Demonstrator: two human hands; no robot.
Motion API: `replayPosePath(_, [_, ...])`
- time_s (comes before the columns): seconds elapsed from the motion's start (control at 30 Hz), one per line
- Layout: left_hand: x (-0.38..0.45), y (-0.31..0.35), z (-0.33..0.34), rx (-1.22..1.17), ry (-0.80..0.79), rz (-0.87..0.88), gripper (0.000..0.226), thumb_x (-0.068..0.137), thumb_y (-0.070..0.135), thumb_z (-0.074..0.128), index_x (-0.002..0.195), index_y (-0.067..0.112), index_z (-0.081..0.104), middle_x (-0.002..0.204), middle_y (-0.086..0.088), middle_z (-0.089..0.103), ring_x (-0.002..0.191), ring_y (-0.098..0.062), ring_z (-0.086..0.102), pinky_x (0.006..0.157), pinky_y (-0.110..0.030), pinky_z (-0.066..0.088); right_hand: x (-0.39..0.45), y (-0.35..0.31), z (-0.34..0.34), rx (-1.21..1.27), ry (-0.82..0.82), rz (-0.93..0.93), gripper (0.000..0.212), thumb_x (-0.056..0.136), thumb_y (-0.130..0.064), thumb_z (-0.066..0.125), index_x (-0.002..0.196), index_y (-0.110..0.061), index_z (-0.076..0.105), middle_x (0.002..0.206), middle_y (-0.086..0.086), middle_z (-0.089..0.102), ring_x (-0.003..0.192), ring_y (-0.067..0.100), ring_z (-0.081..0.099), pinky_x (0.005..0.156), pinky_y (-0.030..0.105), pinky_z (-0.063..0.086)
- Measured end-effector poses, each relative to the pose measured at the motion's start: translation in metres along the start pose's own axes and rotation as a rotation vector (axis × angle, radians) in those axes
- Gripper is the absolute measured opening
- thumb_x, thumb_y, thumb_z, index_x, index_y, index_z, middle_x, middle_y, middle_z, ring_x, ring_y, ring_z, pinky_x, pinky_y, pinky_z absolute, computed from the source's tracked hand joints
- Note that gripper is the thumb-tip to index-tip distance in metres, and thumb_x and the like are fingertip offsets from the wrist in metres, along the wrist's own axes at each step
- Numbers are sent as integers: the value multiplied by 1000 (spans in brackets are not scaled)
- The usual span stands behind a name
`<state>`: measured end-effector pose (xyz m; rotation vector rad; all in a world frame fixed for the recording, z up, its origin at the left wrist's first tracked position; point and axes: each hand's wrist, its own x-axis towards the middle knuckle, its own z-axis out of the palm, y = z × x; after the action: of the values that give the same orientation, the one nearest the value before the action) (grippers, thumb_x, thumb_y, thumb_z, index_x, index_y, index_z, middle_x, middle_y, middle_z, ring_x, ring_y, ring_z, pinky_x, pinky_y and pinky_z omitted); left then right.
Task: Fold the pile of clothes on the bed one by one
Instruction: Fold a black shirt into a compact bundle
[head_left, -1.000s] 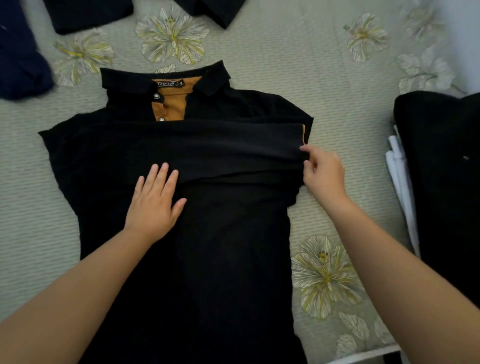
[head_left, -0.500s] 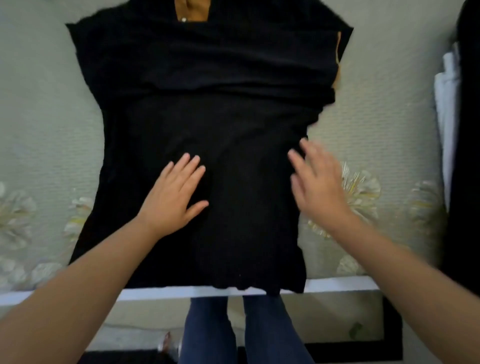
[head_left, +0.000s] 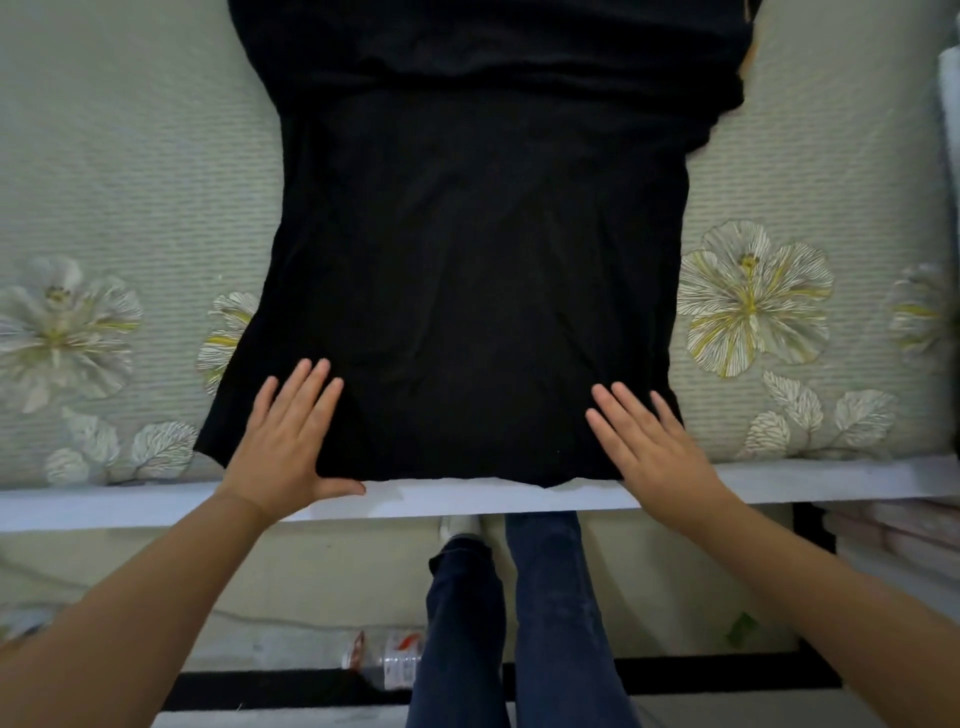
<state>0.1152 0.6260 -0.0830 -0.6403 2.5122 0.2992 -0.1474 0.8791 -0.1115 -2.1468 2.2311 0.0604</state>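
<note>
A black shirt (head_left: 478, 249) lies flat on the bed, its hem along the near edge and its sleeves folded across the top of the frame. My left hand (head_left: 291, 441) rests flat, fingers spread, on the hem's left corner. My right hand (head_left: 649, 441) lies flat with fingers spread on the hem's right corner. Neither hand grips the cloth. The collar is out of frame.
The bed (head_left: 124, 171) has a pale green cover with flower prints and a white front edge (head_left: 467, 496). White fabric (head_left: 950, 104) shows at the far right. Below the bed are my legs in jeans (head_left: 519, 623) and a plastic bottle (head_left: 389, 660) on the floor.
The view tilted down toward the hem. Both hands slid from the shirt's middle and right side down to the bottom corners of the hem.
</note>
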Motion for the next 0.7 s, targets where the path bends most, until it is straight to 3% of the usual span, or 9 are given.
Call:
replayPosePath(0.03, [0,-4,1,10,22,1,110,72,80,16,120,-13,48,126,-33,49,117,-45,44,112,-36,0,-2,3,-1,-1,-6,-27,51,74,2,31,125,0,35,132,17,50,137,31,25,107,45,27])
replayPosePath(0.1, [-2,-7,6,40,51,3,101,65,72,53,118,-15,51,125,-34,49,116,-47,45,109,-49,15,-5,6,-6,7,-20,-81,54,72,5,34,126,1,37,135,11,44,142,25,4,109,40,18])
replayPosePath(0.17, [-2,-8,9,19,30,0,107,39,50,86,119,-14,52,127,-33,48,118,-47,44,98,-59,27,-8,10,-15,11,-35,-102,55,68,11,44,122,5,51,127,19,53,130,32,38,98,45,40])
replayPosePath(0.23, [-5,-10,11,5,23,3,108,34,43,90,118,-13,52,127,-33,48,117,-47,45,93,-61,29,-15,16,-23,-15,-61,-39,51,64,15,43,113,9,57,117,25,59,106,42,57,79,51,49])
replayPosePath(0.33, [-10,-12,13,95,70,83,84,75,60,54,117,-12,52,126,-32,50,114,-46,50,92,-61,34,-24,22,-32,-116,-85,64,46,69,10,41,111,11,58,117,27,59,105,44,58,82,61,39])
replayPosePath(0.43, [-12,-14,17,100,55,105,97,85,68,4,117,-10,52,125,-31,51,115,-42,50,98,-55,27,-25,7,-35,-228,-137,168,48,77,-18,39,113,5,61,121,22,59,111,39,56,87,68,25])
replayPosePath(0.53, [-15,-14,21,119,53,114,87,88,65,3,120,-4,43,124,-31,52,119,-38,43,104,-51,17,-17,-22,-27,-232,-231,184,78,55,-46,81,117,-3,60,126,14,57,123,28,49,86,64,39])
replayPosePath(0.63, [-18,-12,27,186,99,116,70,93,57,7,120,2,42,122,-27,56,121,-33,43,98,-61,26,-5,-29,-17,-232,-175,163,82,45,-26,89,120,-12,60,127,11,58,136,23,30,85,60,43])
replayPosePath(0.7, [-16,-10,32,173,86,110,66,94,54,11,120,2,43,121,-25,57,115,-33,53,93,-62,32,0,-20,-9,-294,-78,92,71,57,-6,80,123,-15,56,122,13,60,120,30,52,82,58,46])
